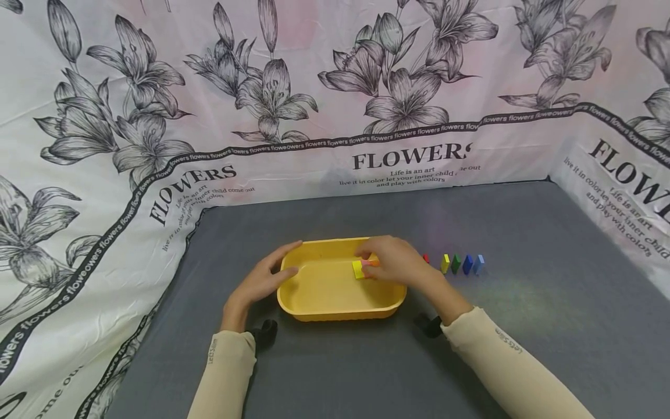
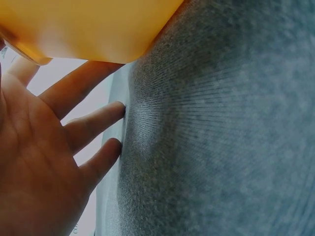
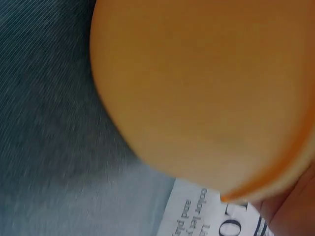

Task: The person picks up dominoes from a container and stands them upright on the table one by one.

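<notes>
A yellow plastic tray sits on the grey cloth. My left hand rests at its left end, thumb over the rim and fingers along the outer far-left corner. In the left wrist view the fingers are spread and nearly straight beside the tray wall. My right hand reaches over the right side into the tray and pinches a small pink block. A yellow block lies just left of it, and a bit of orange shows under the fingers. The right wrist view mostly shows the tray's outer wall.
Right of the tray several thin blocks stand in a row: red, partly behind the right hand, then yellow, green, blue and light blue. A flower-printed white sheet borders the grey surface.
</notes>
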Demonstrator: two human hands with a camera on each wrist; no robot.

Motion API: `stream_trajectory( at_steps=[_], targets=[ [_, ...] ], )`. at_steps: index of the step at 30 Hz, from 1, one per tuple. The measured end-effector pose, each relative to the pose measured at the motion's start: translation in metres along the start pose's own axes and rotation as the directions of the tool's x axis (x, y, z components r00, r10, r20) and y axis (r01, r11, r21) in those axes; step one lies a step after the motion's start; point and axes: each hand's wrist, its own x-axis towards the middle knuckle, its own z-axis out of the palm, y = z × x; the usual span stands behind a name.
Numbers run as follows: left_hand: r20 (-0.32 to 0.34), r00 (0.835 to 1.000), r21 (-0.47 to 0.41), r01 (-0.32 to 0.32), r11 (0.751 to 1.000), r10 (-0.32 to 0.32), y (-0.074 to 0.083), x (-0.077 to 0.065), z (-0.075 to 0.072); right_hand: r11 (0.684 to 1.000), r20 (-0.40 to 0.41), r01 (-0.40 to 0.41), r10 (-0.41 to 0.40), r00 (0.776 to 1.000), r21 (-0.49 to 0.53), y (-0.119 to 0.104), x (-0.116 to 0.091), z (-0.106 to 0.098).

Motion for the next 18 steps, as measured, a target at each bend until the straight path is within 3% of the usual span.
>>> stream_trajectory(
  at_steps=[8, 18],
  targets=[
    [0.002, 1.0, 0.0, -0.006, 1.0, 0.006, -0.001, 0.0, -0.001, 0.988, 0.068, -0.035, 0.046, 0.997, -0.149, -0.007, 0.017, 0.02],
    [0.009, 1.0, -0.002, -0.018, 1.0, 0.018, 0.0, 0.0, -0.002, 0.963, 0.069, -0.157, 0.175, 0.982, -0.218, -0.011, 0.021, 0.032]
  ],
)
